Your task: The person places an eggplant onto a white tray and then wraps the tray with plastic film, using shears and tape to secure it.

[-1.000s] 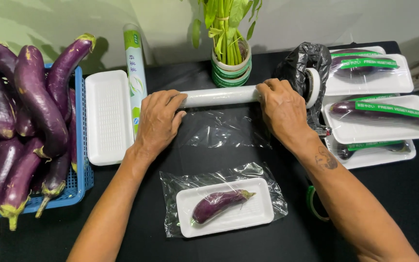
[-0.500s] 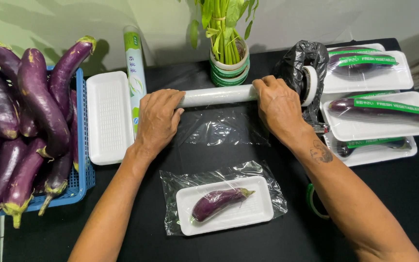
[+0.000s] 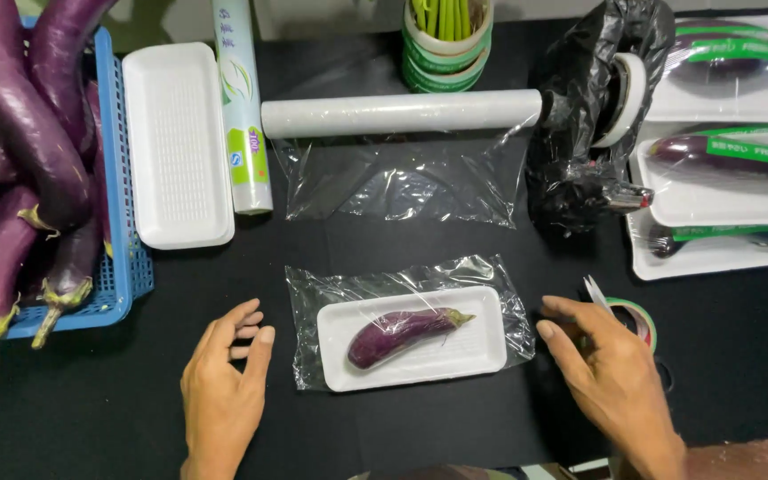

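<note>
This was a small produce-packing station: a black table [image 3: 180,293] held a blue basket [image 3: 122,267] of eggplants [image 3: 11,133], stacked white foam trays [image 3: 175,142], a cling film roll [image 3: 402,113] and wrapped, labelled trays [image 3: 722,191].

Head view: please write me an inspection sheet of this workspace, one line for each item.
Surface: black table top.
Job's things: small aubergine on a white tray lying on a cut film sheet; film roll behind, partly unrolled.
Clutter: blue basket of aubergines, empty trays, boxed film roll, wrapped trays, tape dispenser, green tape roll, plant pot.
Grips: left hand and right hand open, either side of the tray, holding nothing.
Cables: nothing seen.
Surroundings: pale wall edge behind.
</note>
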